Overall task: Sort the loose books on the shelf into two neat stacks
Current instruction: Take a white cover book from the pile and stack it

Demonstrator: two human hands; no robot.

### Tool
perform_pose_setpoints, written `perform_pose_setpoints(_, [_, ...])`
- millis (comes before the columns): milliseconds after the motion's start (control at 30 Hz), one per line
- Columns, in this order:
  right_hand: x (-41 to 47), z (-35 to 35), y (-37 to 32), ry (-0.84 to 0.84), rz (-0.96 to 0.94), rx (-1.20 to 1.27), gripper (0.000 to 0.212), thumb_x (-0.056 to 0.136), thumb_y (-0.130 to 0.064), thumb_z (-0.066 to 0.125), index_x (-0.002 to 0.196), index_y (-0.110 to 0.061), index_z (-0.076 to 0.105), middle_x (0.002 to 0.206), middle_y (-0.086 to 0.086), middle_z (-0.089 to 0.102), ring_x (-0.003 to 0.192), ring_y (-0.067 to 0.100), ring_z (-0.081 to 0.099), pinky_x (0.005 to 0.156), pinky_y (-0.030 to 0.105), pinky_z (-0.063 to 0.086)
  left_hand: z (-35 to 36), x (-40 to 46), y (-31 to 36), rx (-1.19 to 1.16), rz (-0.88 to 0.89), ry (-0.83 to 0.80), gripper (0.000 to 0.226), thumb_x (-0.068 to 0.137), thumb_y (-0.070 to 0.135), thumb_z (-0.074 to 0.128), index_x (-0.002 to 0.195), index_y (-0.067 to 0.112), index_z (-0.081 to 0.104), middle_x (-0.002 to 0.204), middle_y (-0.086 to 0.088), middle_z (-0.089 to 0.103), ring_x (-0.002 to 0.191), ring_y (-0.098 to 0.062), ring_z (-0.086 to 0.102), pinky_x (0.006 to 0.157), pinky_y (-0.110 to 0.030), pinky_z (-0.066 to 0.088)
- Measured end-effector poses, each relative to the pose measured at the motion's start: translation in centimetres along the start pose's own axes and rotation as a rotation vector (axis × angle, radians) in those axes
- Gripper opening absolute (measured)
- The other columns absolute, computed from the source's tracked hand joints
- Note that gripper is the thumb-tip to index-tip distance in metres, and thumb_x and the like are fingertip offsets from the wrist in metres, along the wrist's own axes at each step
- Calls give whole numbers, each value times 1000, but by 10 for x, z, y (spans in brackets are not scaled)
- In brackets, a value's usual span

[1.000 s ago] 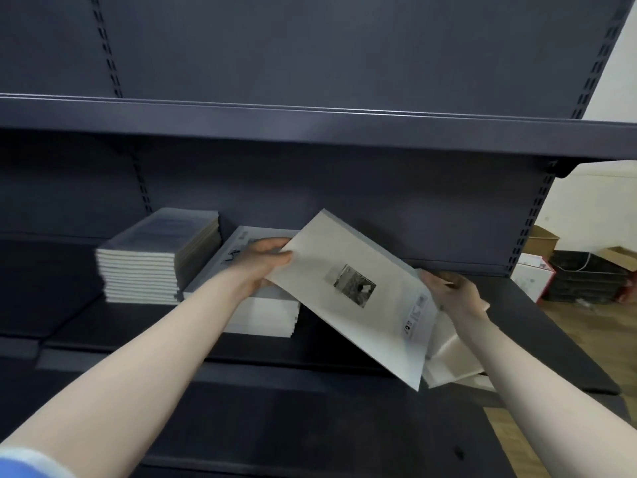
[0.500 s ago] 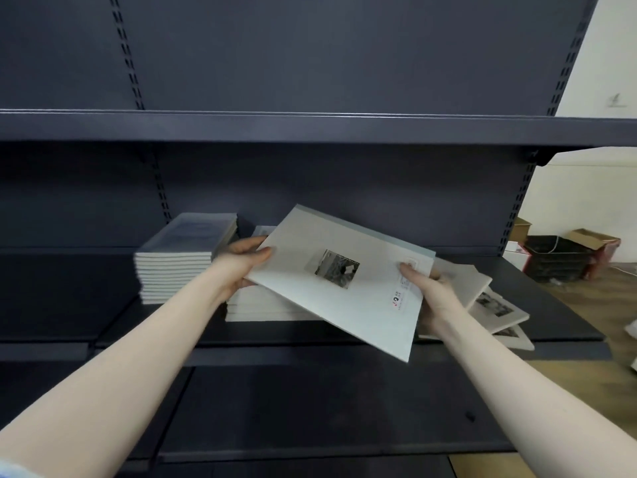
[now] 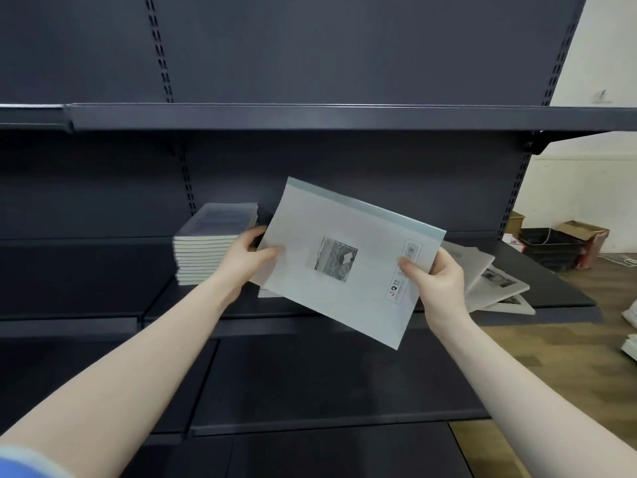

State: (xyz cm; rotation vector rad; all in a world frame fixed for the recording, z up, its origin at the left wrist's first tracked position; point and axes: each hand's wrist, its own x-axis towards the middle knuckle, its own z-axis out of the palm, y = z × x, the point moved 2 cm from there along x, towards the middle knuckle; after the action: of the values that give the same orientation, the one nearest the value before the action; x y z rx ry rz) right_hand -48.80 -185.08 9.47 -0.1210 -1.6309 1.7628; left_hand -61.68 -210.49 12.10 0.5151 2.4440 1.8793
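Hands, left (image 3: 245, 259) and right (image 3: 435, 278), grip a white book (image 3: 348, 260) above the dark shelf (image 3: 551, 291); wood floor (image 3: 558, 350) beyond.

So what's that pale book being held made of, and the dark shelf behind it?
The book looks like paper with a matte pale cover: thin, flat, no glare. The shelf seems to be painted metal, dark grey and slightly satin, judging by its thin folded front edge and slotted uprights.

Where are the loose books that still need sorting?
Head view, right side: the loose books lie fanned on the shelf, just behind the right hand.
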Motion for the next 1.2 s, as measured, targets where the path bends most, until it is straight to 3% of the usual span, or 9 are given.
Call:
perform_pose_setpoints(200, [-23,18,-26,27,-190,-51,26,88,2,61,82,-23,64,73,-21,70,71,-5,64,65,12,50,5,-15,25,4,-15,50,74,91,48,52,149,12,23,153,-3,30,139,-21,31,106,-31,30])
perform_pose_setpoints(267, [-30,24,-31,20,-259,-95,26,89,-1,62,77,-24,64,67,-16,66,67,-3,57,64,15,46,9,-24,39,-51,-38,40,91,82,67,50,149,12,22,155,-7,26,141,-29,29,113,-42,27])
perform_pose_setpoints(367, [-37,31,-32,-19,-331,-129,25,89,-2,62,72,-20,67,64,10,59,68,3,46,64,20,38,13,-28,49,-267,-117,-5,124,46,91,54,147,26,25,148,-7,39,122,-30,53,105,-50,42])
perform_pose_setpoints(467, [-42,34,-31,-47,-428,-200,46,88,6,60,63,-32,67,55,-22,56,57,-8,47,59,7,34,18,-40,65,-368,-118,-54,96,68,75,53,147,31,22,130,-9,50,104,-28,64,92,-42,53])
perform_pose_setpoints(567, [-46,38,-29,-99,-593,-361,44,86,12,59,100,-29,68,96,-38,64,87,-8,61,75,10,44,23,-47,72,-441,-153,-125,85,77,60,61,145,29,21,115,-13,61,91,-28,69,78,-40,59])
perform_pose_setpoints(667, [-46,40,-25,-138,-694,-421,42,87,10,60,110,-25,65,110,-39,60,99,-6,61,82,12,47,22,-56,75,-532,-200,-155,73,83,29,71,139,22,25,112,-17,64,89,-33,70,79,-44,58])
perform_pose_setpoints(800, [-50,44,-25,-195,-712,-389,32,91,3,57,113,-19,66,111,-37,60,97,-7,60,82,9,45,18,-59,75,-648,-215,-148,66,84,-4,64,134,20,29,100,-18,63,81,-33,71,75,-45,59])
perform_pose_setpoints(1000, [-56,46,-20,-308,-596,-337,31,84,-23,59,113,-23,69,112,-28,64,105,-1,62,84,10,47,13,-60,72,-652,-235,-113,81,82,-13,53,147,27,26,103,-15,57,68,-24,70,61,-34,60])
perform_pose_setpoints(1200, [-57,50,-26,-560,-322,-329,54,60,-39,74,112,-40,62,120,-22,63,115,-4,54,90,7,42,7,-63,64,-635,-244,-157,77,82,-14,50,141,34,37,124,-15,55,83,-26,65,54,-28,56])
